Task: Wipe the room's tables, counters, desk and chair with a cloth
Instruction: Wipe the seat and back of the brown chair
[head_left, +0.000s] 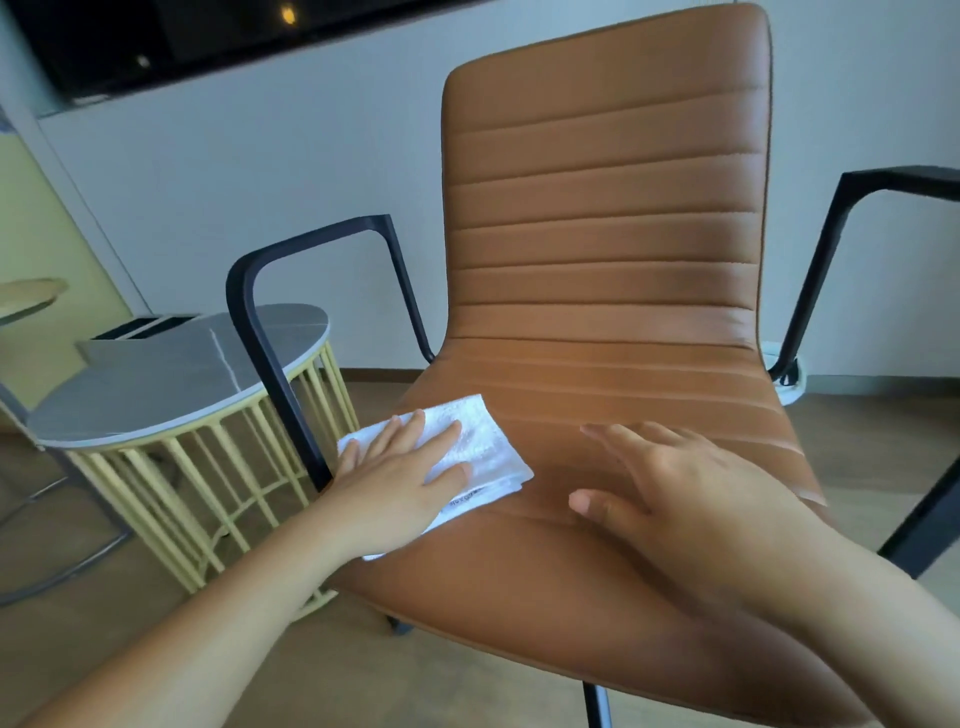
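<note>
the left hand (400, 483) presses flat, fingers straight, on the white cloth (483, 447) at the chair (608, 291) seat's left edge; the right hand (691, 493) hovers spread, holding nothing. backrest and armrests probably remain.

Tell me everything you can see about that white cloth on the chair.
The white cloth looks like soft terry towelling, folded into a rough square with a small printed tag at its near edge. It lies flat on the left front of the brown chair seat, beside the black armrest. The left hand presses on it with straight, spread fingers.
</note>
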